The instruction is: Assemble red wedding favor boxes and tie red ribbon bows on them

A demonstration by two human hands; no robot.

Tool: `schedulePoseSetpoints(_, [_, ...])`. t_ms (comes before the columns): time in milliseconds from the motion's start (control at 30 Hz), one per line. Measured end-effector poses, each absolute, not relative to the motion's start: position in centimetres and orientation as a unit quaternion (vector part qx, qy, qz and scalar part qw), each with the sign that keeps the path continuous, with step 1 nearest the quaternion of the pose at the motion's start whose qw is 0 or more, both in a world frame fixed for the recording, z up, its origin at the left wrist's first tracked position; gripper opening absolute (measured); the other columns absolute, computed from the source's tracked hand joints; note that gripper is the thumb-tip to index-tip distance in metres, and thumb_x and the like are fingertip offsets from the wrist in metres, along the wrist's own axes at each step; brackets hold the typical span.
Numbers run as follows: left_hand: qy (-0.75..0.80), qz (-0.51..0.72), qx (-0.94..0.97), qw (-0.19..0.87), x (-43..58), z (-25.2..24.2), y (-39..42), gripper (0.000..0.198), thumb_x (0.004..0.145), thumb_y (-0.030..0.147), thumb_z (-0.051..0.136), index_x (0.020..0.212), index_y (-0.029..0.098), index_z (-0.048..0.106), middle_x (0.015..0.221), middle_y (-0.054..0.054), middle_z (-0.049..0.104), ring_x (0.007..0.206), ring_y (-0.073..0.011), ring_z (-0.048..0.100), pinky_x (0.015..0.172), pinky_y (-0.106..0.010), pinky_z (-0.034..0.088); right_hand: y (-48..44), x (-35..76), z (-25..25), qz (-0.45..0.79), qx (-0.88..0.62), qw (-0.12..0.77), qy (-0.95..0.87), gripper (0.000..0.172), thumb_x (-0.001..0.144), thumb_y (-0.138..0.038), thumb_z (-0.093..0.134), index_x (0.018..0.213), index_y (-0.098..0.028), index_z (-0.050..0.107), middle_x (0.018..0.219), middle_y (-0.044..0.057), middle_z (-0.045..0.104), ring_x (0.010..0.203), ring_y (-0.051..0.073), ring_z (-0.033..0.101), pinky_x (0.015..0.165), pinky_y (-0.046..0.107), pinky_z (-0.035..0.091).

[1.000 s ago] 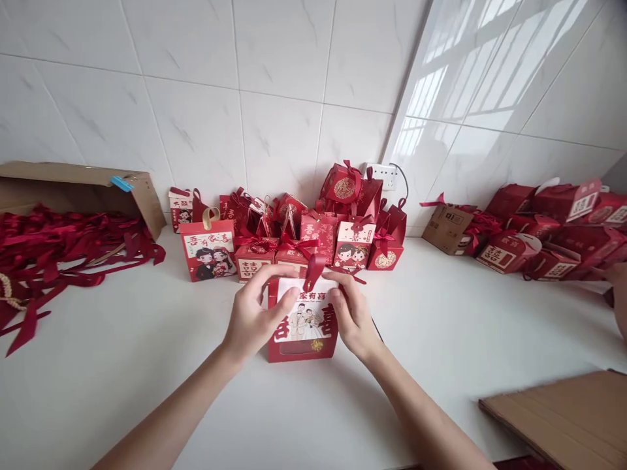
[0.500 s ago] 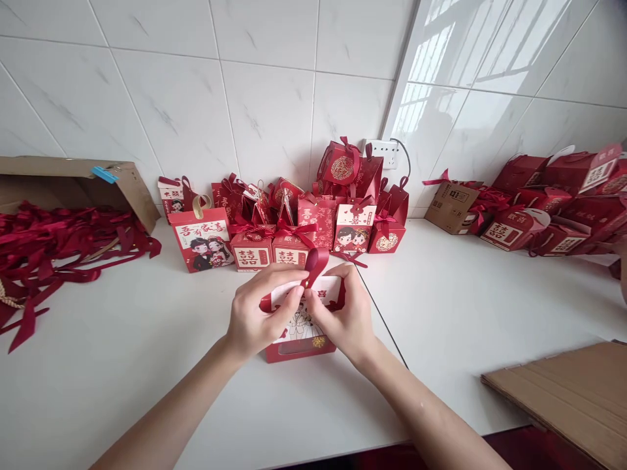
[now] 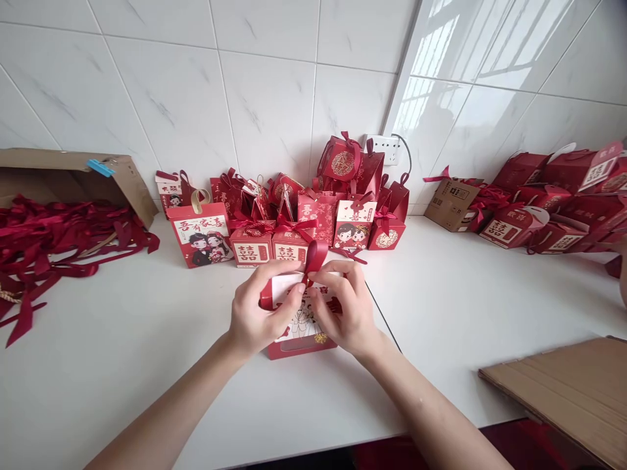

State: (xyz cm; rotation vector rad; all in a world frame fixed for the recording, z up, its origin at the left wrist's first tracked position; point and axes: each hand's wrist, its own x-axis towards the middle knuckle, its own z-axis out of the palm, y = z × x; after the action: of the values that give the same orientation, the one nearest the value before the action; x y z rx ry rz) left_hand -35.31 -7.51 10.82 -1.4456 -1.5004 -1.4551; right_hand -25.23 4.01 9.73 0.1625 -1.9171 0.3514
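A red and white gift box (image 3: 300, 326) printed with a drawn couple stands upright on the white table in front of me. At its top edge a dark red ribbon (image 3: 317, 254) rises in a loop. My left hand (image 3: 259, 303) pinches the base of that loop between thumb and fingers. From the other side, my right hand (image 3: 349, 307) has its thumb and index finger closed at the same spot, the other fingers curled over the box's top corner. The hands partly hide the box's upper sides.
Behind the box, several finished red gift boxes (image 3: 202, 238) stand along the tiled wall. Left is a cardboard carton (image 3: 142, 189) spilling red ribbons (image 3: 59, 235). More red boxes (image 3: 509, 228) are piled right, beside a flat cardboard piece (image 3: 563, 385). A person's hand (image 3: 624, 274) shows at the right edge.
My right hand has shifted its fingers inward and up to the base of the ribbon loop. My left hand keeps its pinch. The view has tilted slightly.
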Motion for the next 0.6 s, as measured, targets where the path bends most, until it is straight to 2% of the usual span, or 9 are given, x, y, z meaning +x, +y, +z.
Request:
schedulePoseSetpoints(267, [-0.541,-0.548,-0.581,0.263,-36.2,12.1,-8.3,0.015,0.080,0.007,0.061,0.090,0.019,0.062,0.083,0.000,0.070,0.077,-0.0122,0.067,0.070,-0.022,0.055,3.9,-24.9,10.1,0.167,0.117,0.524,-0.827,0.030,0.089,-0.009,0.047,0.113,-0.025,0.051,0.095,0.006,0.052,0.089,0.017,0.056,0.071,0.031,0.052])
schedulePoseSetpoints(433, [-0.515,-0.504,-0.639,0.270,-36.6,12.4,-8.2,0.027,0.082,0.000,0.055,0.096,0.019,0.068,0.094,-0.003,0.067,0.082,-0.0106,0.065,0.071,-0.021,0.054,4.0,-25.1,10.2,0.170,0.106,0.523,-0.828,0.025,0.088,-0.009,0.045,0.108,-0.023,0.052,0.090,0.006,0.052,0.082,0.018,0.054,0.068,0.032,0.050])
schedulePoseSetpoints(600, [-0.501,-0.515,-0.630,0.293,-36.4,12.2,-7.8,0.036,0.080,-0.003,0.056,0.105,0.021,0.069,0.093,-0.003,0.065,0.077,-0.0080,0.063,0.066,-0.017,0.053,3.9,-25.2,10.3,0.180,0.116,0.519,-0.828,0.030,0.086,-0.004,0.044,0.110,-0.022,0.050,0.090,0.007,0.050,0.084,0.019,0.052,0.069,0.033,0.049])
